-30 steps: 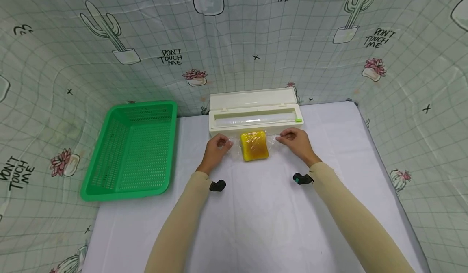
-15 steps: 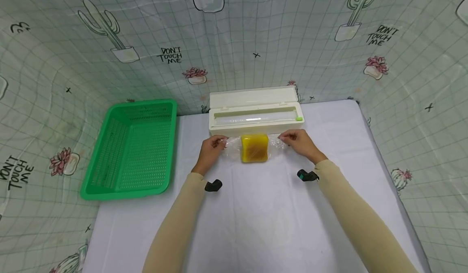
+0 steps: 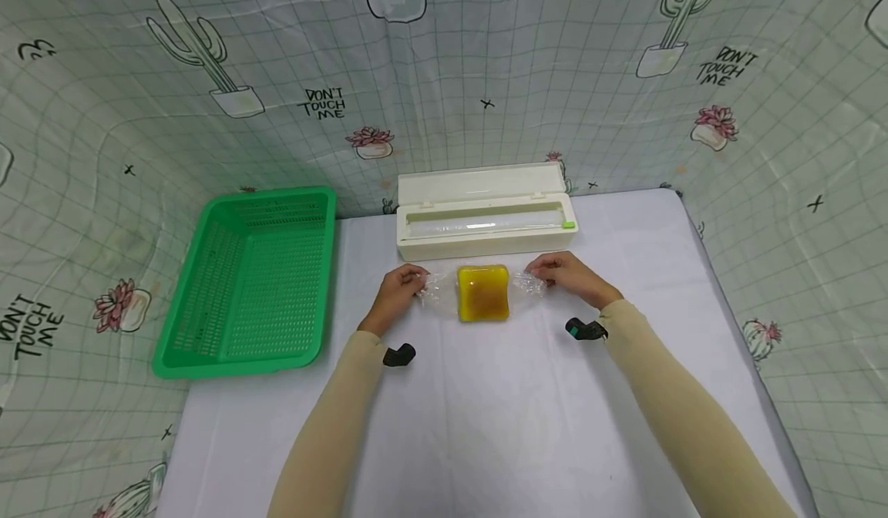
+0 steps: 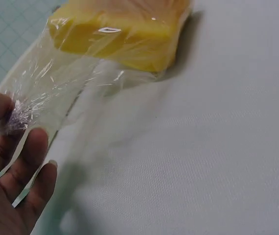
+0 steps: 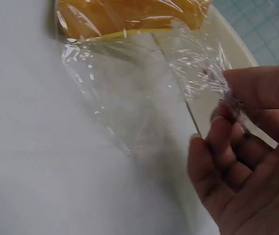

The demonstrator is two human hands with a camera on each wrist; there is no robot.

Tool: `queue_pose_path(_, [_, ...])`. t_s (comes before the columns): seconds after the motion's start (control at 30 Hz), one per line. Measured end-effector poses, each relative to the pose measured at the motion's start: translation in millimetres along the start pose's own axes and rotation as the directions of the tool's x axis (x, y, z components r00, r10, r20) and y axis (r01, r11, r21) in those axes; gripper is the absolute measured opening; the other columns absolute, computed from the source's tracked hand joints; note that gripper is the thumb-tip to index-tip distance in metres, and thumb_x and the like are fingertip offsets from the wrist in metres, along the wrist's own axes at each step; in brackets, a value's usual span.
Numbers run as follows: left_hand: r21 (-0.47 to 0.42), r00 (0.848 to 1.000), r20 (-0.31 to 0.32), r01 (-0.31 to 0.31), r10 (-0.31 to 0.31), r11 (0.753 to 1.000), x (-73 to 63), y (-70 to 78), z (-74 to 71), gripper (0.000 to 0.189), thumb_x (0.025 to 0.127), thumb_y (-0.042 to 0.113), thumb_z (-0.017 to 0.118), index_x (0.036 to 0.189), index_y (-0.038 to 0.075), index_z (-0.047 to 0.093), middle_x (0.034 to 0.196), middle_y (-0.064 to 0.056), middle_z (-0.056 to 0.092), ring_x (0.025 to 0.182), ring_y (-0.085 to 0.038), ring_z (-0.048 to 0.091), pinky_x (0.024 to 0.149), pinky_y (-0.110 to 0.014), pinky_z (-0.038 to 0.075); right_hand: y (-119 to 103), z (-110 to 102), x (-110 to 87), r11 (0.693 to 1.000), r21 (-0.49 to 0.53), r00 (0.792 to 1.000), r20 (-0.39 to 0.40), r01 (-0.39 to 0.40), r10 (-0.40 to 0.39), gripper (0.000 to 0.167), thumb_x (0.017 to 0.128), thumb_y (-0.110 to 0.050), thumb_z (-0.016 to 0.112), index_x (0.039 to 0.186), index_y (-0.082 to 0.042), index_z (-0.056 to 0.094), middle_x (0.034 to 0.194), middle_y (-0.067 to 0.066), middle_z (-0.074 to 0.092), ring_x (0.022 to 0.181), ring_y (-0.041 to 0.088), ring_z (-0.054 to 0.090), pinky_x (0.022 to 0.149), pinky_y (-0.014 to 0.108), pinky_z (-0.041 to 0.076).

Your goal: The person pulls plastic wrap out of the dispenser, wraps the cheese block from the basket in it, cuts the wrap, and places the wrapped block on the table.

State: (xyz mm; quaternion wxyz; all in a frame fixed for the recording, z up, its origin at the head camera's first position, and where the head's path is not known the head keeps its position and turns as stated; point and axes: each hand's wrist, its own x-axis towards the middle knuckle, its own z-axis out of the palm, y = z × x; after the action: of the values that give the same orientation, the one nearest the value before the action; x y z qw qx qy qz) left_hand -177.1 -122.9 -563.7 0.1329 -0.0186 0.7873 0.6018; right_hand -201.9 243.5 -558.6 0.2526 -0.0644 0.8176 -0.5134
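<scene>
A square yellow piece shaped like a bread slice, browned on its face (image 3: 483, 293), lies between the hands, wrapped in clear plastic film (image 4: 98, 73). My left hand (image 3: 397, 296) pinches the gathered film end on the left between thumb and index finger. On the opposite side my right hand (image 3: 572, 277) pinches the other end, where the film (image 5: 198, 68) bunches into creases at the fingertips. Both film ends stretch outward from the yellow piece. In the left wrist view the slice's thick yellow edge (image 4: 110, 41) shows through the film.
Just behind the slice stands a white film dispenser box (image 3: 486, 244), its lid (image 3: 479, 186) raised and a roll of film (image 3: 479, 225) inside. A green perforated basket (image 3: 324, 302) sits on the left of the white-covered table (image 3: 499, 418). A patterned curtain (image 3: 451, 63) hangs around the table.
The hands have moved apart and slightly toward me, drawing the film ends outward. The wrapped slice has come nearer to me, away from the box, and sits straighter.
</scene>
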Motion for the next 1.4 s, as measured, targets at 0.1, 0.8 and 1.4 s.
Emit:
queue_pose_path(0.1, [0.068, 0.999, -0.032, -0.024, 0.027, 0.997, 2.3, -1.8, 2.7, 0.019, 0.108, 0.009, 0.057, 0.118, -0.004, 0.067, 0.109, -0.015, 0.069, 0.092, -0.015, 0.061, 0.082, -0.026, 0.049, 2, 8, 4.9, 0.993, -0.081, 0.989, -0.113, 0.084, -0.093, 0.024, 0.107, -0.009, 0.061, 0.122, 0.005, 0.073, 0.122, 0.019, 0.071, 0.092, 0.018, 0.057, 0.077, 0.025, 0.050])
queue_pose_path(0.8, [0.323, 0.997, 0.039, 0.056, -0.073, 0.945, 24.5, 14.2, 36.6, 0.045, 0.102, 0.036, 0.069, 0.135, 0.006, 0.069, 0.131, -0.019, 0.068, 0.119, -0.034, 0.064, 0.101, -0.051, 0.051, -15, 48, 29.0, 0.957, -0.271, 0.965, -0.205, 0.103, -0.162, 0.024, 0.102, -0.014, 0.071, 0.119, 0.002, 0.077, 0.112, 0.020, 0.076, 0.089, 0.026, 0.064, 0.074, 0.033, 0.050])
queue_pose_path(1.4, [0.475, 0.990, 0.125, -0.119, 0.067, 0.872, 20.8, 7.2, 35.2, 0.036, 0.105, 0.017, 0.067, 0.141, 0.015, 0.069, 0.087, -0.002, 0.054, 0.078, -0.017, 0.046, 0.070, -0.030, 0.037, -10, 53, 26.3, 0.852, -0.442, 0.886, -0.222, 0.280, -0.407, 0.025, 0.098, 0.006, 0.069, 0.119, -0.003, 0.079, 0.100, 0.011, 0.066, 0.099, 0.028, 0.060, 0.088, 0.044, 0.052])
